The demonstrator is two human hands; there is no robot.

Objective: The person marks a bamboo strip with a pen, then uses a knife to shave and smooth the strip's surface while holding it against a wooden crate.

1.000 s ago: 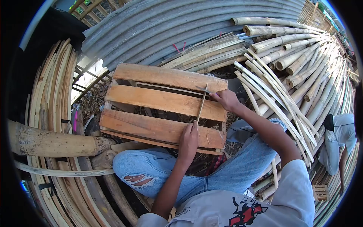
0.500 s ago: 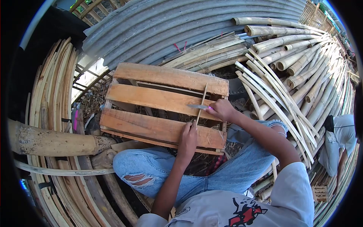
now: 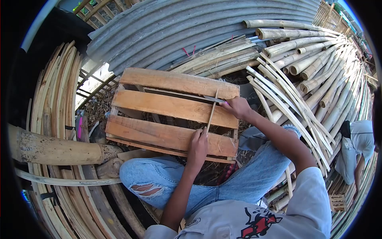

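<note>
My left hand is closed round the near end of a thin bamboo strip, low over the front slat of a wooden crate. The strip slants up and away across the slats. In my right hand, a knife with a pinkish handle is gripped, its blade pointing left. The blade lies across the strip close to its far end; whether it cuts in cannot be told. Beneath both hands is the crate, with gaps between its slats.
Bamboo poles and pale split strips lie to the right. Corrugated sheeting leans behind the crate. Stacked wood strips and a thick bamboo pole fill the left side. Another person bends at far right.
My right hand and the knife have slid away from me along the strip, towards its far end. My left hand stays in nearly the same place.
</note>
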